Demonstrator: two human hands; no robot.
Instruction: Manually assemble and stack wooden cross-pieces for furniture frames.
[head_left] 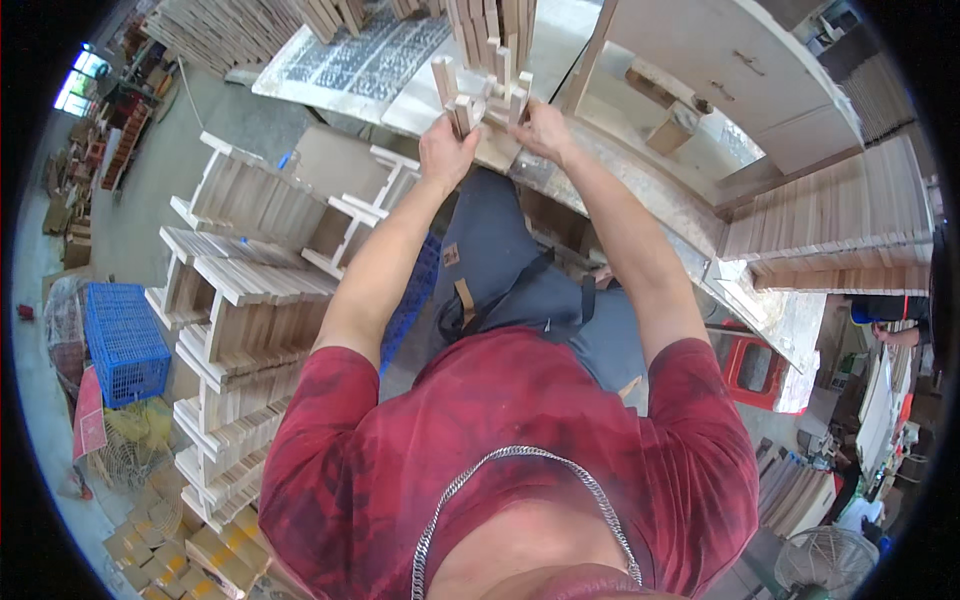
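Observation:
At the near edge of the workbench (410, 112), my left hand (446, 153) is closed round short upright pale wooden sticks (461, 106). Just to its right, my right hand (544, 131) pinches another pale wooden stick (519, 98), with the fingertips partly hidden behind it. More upright pieces stand between and behind my hands. Whether the sticks are joined into one frame I cannot tell. Both forearms reach forward over my lap, where a dark grey apron (495, 240) lies.
Stacked wooden frames (255, 275) rise at my left, beside a blue plastic crate (127, 340). Bundled wooden strips (490, 25) stand at the bench's back. To the right are a large wooden panel (730, 60), stacked boards (825, 210), a red plastic stool (752, 365) and a fan (825, 560).

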